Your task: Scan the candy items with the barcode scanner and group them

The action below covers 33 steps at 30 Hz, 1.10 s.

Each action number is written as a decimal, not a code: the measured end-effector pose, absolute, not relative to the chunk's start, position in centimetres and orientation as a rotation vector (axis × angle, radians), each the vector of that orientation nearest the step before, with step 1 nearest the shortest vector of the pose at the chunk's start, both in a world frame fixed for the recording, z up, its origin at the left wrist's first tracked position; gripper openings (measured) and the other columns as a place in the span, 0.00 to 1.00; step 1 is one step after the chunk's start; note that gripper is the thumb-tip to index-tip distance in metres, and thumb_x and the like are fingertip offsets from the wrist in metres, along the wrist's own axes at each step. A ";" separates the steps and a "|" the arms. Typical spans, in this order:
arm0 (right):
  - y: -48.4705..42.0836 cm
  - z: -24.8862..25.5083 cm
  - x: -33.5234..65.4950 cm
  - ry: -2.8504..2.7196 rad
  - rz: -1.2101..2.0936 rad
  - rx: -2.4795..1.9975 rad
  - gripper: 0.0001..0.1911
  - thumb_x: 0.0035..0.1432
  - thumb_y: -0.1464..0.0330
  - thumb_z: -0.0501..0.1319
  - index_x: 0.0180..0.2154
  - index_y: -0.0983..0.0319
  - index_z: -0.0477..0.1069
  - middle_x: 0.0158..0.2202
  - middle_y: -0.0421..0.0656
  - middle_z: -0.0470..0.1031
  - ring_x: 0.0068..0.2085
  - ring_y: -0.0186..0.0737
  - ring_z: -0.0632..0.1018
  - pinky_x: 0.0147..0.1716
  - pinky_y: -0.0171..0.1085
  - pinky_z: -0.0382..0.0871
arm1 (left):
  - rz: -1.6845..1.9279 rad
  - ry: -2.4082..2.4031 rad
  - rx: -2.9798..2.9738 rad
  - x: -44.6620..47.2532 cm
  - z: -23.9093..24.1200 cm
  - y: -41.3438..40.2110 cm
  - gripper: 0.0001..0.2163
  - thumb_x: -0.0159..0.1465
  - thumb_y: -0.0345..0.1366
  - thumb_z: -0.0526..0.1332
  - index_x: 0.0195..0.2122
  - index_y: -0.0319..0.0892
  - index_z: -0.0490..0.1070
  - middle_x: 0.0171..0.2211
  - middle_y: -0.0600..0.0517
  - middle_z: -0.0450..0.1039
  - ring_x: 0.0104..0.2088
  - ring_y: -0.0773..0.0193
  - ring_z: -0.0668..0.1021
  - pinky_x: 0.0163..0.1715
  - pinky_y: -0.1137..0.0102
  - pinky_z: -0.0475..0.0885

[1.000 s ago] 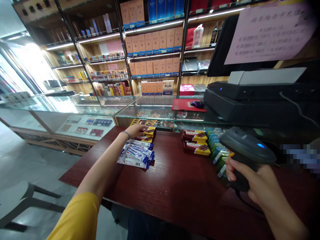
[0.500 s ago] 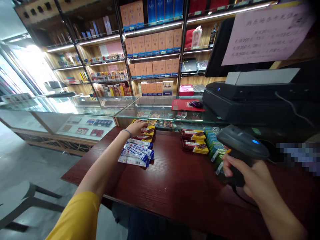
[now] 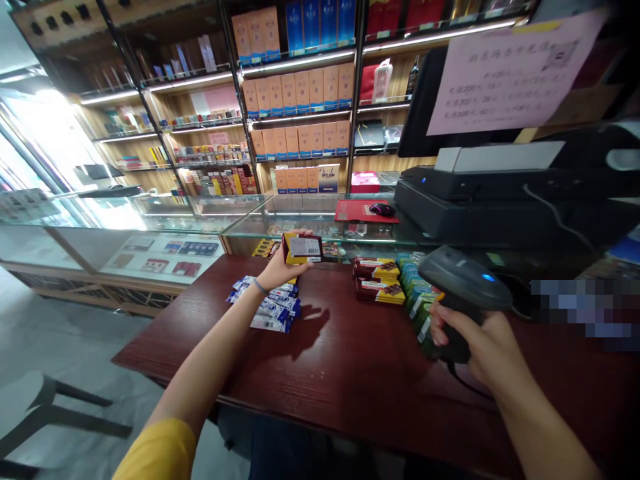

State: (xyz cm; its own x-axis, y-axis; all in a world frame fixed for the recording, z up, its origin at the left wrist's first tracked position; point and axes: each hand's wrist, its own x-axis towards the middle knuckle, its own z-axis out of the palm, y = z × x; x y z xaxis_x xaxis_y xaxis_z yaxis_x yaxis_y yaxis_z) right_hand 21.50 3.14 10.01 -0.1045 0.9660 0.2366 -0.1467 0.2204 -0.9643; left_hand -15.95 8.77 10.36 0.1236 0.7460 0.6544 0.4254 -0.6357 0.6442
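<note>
My left hand (image 3: 281,268) is closed on a chocolate bar (image 3: 304,247) in a yellow and dark-red wrapper, raised above the table with its barcode label facing me. Below it lie several blue-and-white packets (image 3: 275,310), partly hidden by my wrist. In my right hand (image 3: 480,340) is a black barcode scanner (image 3: 463,280) with a blue light on top, its head pointing left. Stacks of similar chocolate bars (image 3: 381,291) rest at the table's middle right. Beside them runs a row of green and blue packs (image 3: 417,300), partly covered by the scanner.
The dark-red wooden table (image 3: 320,373) meets a glass display counter (image 3: 300,210). On that counter sit a mouse (image 3: 382,209) on a red mat and a black machine (image 3: 450,207) below a monitor with a pink notice (image 3: 515,80). A grey stool (image 3: 40,407) stands at left.
My left hand has picked up a chocolate bar from the pile behind the blue packets and turned its label side toward me. The scanner stays in my right hand; the view has shifted slightly.
</note>
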 end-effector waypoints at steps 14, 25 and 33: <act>1.8 8.9 19.7 -1.807 1.070 -1.088 0.13 0.59 0.60 0.61 0.26 0.58 0.67 0.16 0.36 0.67 0.21 0.36 0.70 0.26 0.36 0.66 | 1.568 0.919 1.243 -12.5 7.8 6.6 0.43 0.50 0.39 0.77 0.67 0.50 0.63 0.54 0.48 0.79 0.52 0.54 0.81 0.60 0.49 0.73; 1.6 8.6 19.2 -1.799 1.007 -1.129 0.10 0.53 0.60 0.62 0.25 0.57 0.68 0.15 0.36 0.67 0.20 0.38 0.70 0.21 0.36 0.66 | 1.514 0.938 1.343 -12.4 7.0 6.8 0.41 0.52 0.42 0.76 0.67 0.48 0.63 0.53 0.47 0.79 0.52 0.54 0.80 0.58 0.50 0.75; 2.1 9.6 20.3 -1.590 1.096 -0.946 0.11 0.60 0.64 0.64 0.26 0.59 0.69 0.16 0.35 0.68 0.20 0.34 0.69 0.26 0.36 0.64 | 1.485 1.205 1.806 -13.3 7.2 7.7 0.43 0.53 0.48 0.76 0.67 0.42 0.61 0.58 0.41 0.74 0.59 0.48 0.76 0.63 0.52 0.69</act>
